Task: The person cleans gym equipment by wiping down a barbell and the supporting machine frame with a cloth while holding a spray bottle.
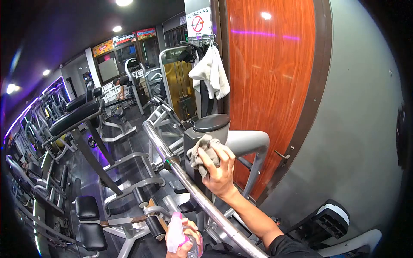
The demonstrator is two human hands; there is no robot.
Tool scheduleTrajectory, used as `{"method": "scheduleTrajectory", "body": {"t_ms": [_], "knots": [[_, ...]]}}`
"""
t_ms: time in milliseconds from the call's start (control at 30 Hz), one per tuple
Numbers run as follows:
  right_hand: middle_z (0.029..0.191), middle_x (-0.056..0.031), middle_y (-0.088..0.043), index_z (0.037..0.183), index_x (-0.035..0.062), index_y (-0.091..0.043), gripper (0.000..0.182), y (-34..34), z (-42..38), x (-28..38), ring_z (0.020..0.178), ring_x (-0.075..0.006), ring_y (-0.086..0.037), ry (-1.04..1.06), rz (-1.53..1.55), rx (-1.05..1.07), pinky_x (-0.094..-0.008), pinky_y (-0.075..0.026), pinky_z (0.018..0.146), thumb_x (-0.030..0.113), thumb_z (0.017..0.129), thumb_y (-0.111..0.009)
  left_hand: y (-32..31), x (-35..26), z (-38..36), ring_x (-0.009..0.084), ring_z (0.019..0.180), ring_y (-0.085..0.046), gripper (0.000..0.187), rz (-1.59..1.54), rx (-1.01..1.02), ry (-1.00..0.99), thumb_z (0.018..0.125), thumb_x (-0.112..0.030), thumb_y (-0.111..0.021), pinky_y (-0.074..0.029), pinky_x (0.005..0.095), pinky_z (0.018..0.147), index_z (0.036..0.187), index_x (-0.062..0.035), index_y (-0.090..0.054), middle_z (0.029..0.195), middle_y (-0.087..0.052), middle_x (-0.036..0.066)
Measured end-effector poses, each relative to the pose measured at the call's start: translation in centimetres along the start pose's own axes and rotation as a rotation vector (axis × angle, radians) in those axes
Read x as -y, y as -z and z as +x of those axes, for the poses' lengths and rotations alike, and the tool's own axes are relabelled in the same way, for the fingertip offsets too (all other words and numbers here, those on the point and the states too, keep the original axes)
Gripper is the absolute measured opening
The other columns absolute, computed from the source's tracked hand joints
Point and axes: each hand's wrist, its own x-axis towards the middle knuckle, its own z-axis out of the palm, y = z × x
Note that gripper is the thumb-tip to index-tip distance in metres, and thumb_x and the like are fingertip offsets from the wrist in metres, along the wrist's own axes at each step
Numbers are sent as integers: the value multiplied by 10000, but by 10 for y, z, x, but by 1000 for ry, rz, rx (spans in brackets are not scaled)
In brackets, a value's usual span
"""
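My right hand (pixel 220 171) is closed around a crumpled grey cloth (pixel 205 151). The cloth presses against the dark upright post (pixel 193 139) of a gym machine, just below its black round cap (pixel 211 123). Low in the view, my left hand (pixel 186 241) grips a spray bottle with a pink and white trigger head (pixel 175 232); its clear body is partly hidden by the fingers. A long chrome barbell (pixel 193 189) with a collar runs diagonally between my two hands.
A white towel (pixel 211 71) hangs from a rack beside a wooden door (pixel 271 77). Left of the barbell stand a padded bench machine (pixel 77 116) and black pads (pixel 88 208). A black and white piece of equipment (pixel 331 219) sits by the grey wall. A person is partly visible farther back.
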Motion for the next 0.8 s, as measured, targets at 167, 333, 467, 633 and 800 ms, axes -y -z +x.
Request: {"method": "scheduleTrajectory", "body": {"t_ms": [167, 333, 467, 633, 800], "knots": [[1186, -75, -492, 1125, 263, -675, 577, -7, -70, -8, 1094, -314, -435, 27, -12, 81, -396, -476, 897, 63, 585, -708, -3, -9, 7, 249, 656, -608, 678, 59, 33, -16, 877, -287, -633, -497, 402, 625, 1405, -82, -261, 1036, -469, 186], [1191, -85, -501, 1160, 241, -646, 663, 5, -163, -19, 1082, -331, -468, -37, 96, 310, -406, -480, 865, 47, 531, -725, -3, -11, 3, 240, 642, -607, 679, 116, 14, -47, 870, -300, -639, -495, 390, 621, 1392, -67, -272, 1032, -471, 180], [1172, -128, -512, 1186, 176, -596, 719, 11, -139, -33, 1034, -344, -522, -122, 237, 219, -441, -463, 834, 46, 495, -744, -6, -18, 8, 236, 634, -607, 686, 78, -3, -46, 863, -300, -650, -500, 389, 629, 1387, -62, -277, 1041, -473, 178], [1231, -204, -450, 1173, 137, -609, 445, 6, -18, -15, 1153, -426, -461, -41, 149, -177, -502, -405, 957, 121, 736, -695, -6, -31, 27, 232, 659, -620, 696, 40, -83, -114, 802, -193, -709, -519, 365, 613, 1322, 34, -306, 1022, -514, 240], [1188, -127, -454, 1137, 209, -655, 459, -15, -9, -7, 1151, -335, -428, 11, -25, -83, -445, -363, 977, 104, 693, -704, -8, -43, 51, 217, 654, -622, 702, 43, -90, -194, 808, -213, -707, -521, 357, 605, 1313, 62, -305, 1018, -519, 234]]}}
